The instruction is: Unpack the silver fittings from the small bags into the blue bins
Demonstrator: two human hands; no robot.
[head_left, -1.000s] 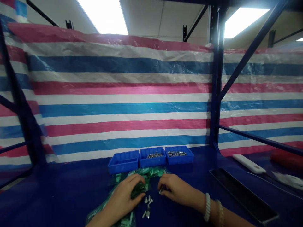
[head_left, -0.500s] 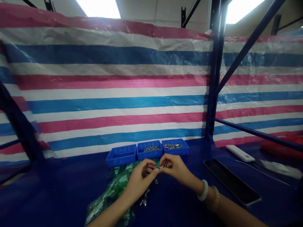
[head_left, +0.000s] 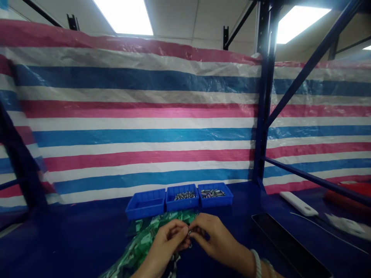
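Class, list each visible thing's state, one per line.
Left hand: curled, fingertips beside small metal piece
Right hand: pinching small metal piece
Left tray: upright, uncovered
Middle tray: holds metal parts
Right tray: holds elongated pieces
Green packets: heaped
Black-screened device: flat, screen dark
Striped sheet: hanging, creased
Ceiling lights: lit

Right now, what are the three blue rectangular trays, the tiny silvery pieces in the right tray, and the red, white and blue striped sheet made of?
The blue trays seem plastic: even colour, soft sheen. The silvery pieces are probably polished metal, because they glint. The striped sheet looks like glossy plastic, maybe woven: it wrinkles and catches light.
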